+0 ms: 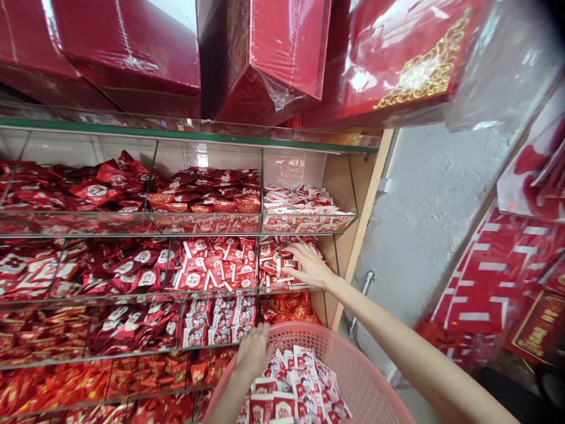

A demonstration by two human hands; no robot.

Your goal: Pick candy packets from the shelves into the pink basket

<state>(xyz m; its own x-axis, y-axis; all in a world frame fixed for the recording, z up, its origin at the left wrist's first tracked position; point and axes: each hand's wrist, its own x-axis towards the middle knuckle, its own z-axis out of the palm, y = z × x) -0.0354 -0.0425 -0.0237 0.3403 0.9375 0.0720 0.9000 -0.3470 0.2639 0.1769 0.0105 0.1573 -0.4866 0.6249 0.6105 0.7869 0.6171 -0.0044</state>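
Note:
A pink perforated plastic basket (pixel 366 371) stands close against the shelves at the bottom of the view. Inside it lie many small red-and-white packets (pixel 304 383), some printed with figures. My left hand (pixel 253 352) is closed over the basket's left rim, its fingertips partly hidden. My right hand (pixel 309 265) reaches into the rightmost compartment of the middle shelf. Its fingers are stretched out, palm down, over the red-and-white packets (pixel 271 265) there. I see no packet lifted in that hand.
Clear dividers and front panels split the shelving (pixel 212 232) into compartments of red packets. Large red boxes (pixel 286 47) in clear wrap sit on the glass top shelf (pixel 198 134). A grey wall (pixel 415 218) and hanging red-and-white packages (pixel 485 271) are on the right.

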